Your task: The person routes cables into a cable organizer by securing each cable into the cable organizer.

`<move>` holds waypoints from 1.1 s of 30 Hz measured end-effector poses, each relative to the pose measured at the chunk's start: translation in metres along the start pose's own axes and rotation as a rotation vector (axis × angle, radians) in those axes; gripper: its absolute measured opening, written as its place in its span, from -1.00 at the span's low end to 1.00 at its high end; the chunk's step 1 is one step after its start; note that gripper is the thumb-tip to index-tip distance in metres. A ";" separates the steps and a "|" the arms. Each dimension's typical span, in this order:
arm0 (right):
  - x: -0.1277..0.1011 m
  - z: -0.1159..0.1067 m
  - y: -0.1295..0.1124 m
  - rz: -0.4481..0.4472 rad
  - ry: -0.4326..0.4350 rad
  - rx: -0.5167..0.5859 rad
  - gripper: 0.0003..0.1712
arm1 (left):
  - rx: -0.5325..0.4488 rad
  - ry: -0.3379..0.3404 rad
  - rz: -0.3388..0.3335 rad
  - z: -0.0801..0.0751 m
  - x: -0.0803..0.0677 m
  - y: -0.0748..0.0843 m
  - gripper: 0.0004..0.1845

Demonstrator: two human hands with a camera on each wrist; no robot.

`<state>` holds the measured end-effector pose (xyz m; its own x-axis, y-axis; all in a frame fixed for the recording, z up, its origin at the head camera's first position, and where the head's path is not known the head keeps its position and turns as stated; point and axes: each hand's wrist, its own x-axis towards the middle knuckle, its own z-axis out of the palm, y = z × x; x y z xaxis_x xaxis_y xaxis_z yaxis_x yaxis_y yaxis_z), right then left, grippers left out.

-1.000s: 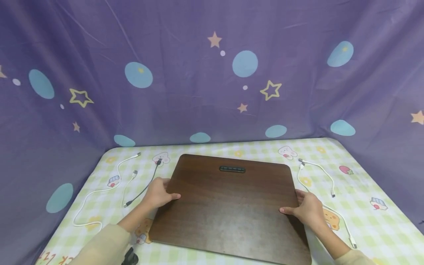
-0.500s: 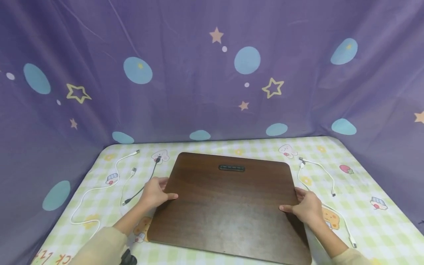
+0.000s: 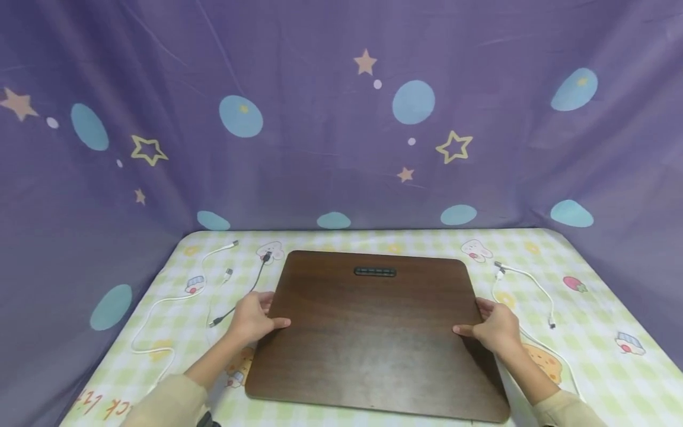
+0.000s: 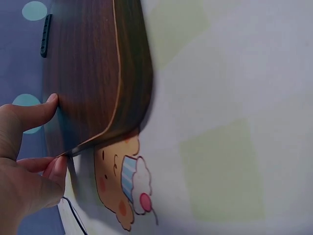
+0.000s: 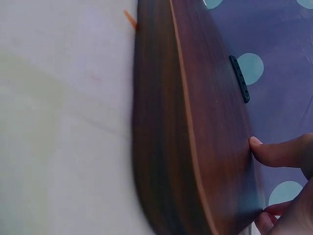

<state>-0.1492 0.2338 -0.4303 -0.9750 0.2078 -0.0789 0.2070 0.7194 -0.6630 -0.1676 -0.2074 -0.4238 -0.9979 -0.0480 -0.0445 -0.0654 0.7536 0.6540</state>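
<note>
Board (image 3: 373, 332), one, dark wood, lies centre of checked cloth (image 3: 587, 296). Left hand (image 3: 253, 317) pinches its 9 o'clock edge, right hand (image 3: 493, 329) its 3 o'clock edge: positioning step, likely. Next move needs an even two-sided lift or slide. Cables: perhaps three at 9 (image 3: 176, 302), one or two at 3 (image 3: 533, 284).
</note>
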 end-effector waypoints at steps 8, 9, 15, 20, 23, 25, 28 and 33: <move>0.011 0.001 -0.001 -0.006 0.011 -0.011 0.03 | -0.039 0.007 0.015 -0.001 -0.007 -0.002 -0.23; 0.012 0.002 -0.002 -0.007 0.012 -0.010 0.03 | -0.041 0.007 0.016 -0.001 -0.008 -0.002 -0.23; 0.017 0.003 -0.006 0.000 0.014 -0.001 0.02 | -0.050 0.010 0.010 -0.002 -0.011 -0.003 -0.24; 0.017 0.004 -0.007 0.001 0.007 0.006 0.02 | -0.044 0.011 0.007 -0.004 -0.008 -0.004 -0.24; 0.017 0.003 -0.006 -0.023 0.006 -0.008 0.01 | -0.033 0.009 0.018 -0.005 -0.006 -0.005 -0.23; 0.017 0.003 -0.005 -0.046 0.010 -0.025 0.00 | -0.030 0.006 0.028 -0.005 -0.005 -0.006 -0.23; 0.018 0.002 -0.003 -0.078 0.019 -0.043 0.00 | -0.027 -0.004 0.030 -0.006 -0.004 -0.006 -0.21; 0.018 0.001 -0.001 -0.095 0.014 -0.046 0.02 | -0.032 -0.020 0.026 -0.007 -0.004 -0.004 -0.20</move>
<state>-0.1674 0.2363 -0.4313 -0.9892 0.1467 -0.0065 0.1177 0.7658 -0.6323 -0.1630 -0.2150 -0.4207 -0.9990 -0.0148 -0.0420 -0.0394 0.7330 0.6790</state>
